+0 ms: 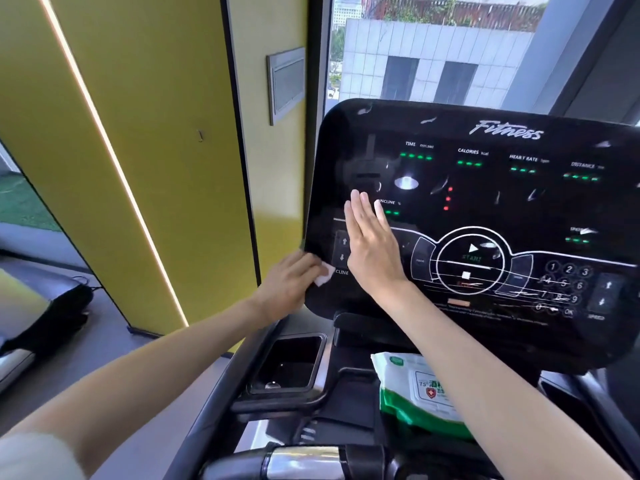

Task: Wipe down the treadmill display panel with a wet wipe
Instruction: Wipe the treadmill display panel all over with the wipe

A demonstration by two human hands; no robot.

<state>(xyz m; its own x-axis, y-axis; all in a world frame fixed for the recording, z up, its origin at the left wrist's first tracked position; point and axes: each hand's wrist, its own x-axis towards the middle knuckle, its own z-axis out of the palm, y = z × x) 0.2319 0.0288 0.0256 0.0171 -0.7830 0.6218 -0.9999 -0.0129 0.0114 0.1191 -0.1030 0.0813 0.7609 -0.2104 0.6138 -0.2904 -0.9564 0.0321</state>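
Our left hand [291, 282] pinches the small white folded wet wipe [323, 276] at the glossy black treadmill display panel [485, 209]'s left edge; our right hand [372, 247] lies flat, fingers spread narrowly, just right of it.

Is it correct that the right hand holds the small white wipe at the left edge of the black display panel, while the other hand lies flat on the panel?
Not quite. The head view shows the left hand holding the small white wipe at the left edge of the black display panel; the right hand is the flat one.
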